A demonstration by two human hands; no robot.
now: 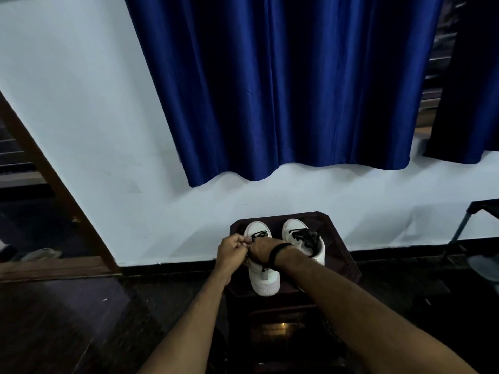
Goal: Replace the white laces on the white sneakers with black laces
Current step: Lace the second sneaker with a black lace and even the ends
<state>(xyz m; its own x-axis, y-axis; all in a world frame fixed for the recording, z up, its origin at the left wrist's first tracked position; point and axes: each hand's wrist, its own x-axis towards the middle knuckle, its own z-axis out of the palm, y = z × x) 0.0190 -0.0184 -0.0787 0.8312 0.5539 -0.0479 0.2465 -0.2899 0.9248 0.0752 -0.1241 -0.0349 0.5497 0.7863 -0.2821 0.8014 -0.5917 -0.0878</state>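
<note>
Two white sneakers stand side by side, toes toward the far wall, on a small dark wooden stand [343,238]. Both hands meet over the left sneaker [263,276], above its lacing. The left hand [232,252] is curled, its fingertips pinching something small at the eyelets; the right hand [263,251], a dark band on its wrist, is also curled over the tongue, and what it grips is hidden. The right sneaker [297,230] sits just beside them, untouched, partly covered by the right forearm. Behind hangs a blue curtain [283,90] on a pale wall [81,103]. Black lace [305,234] crosses the right sneaker and bunches loosely at its opening; a short black lace bar shows near the left sneaker's toe.
</note>
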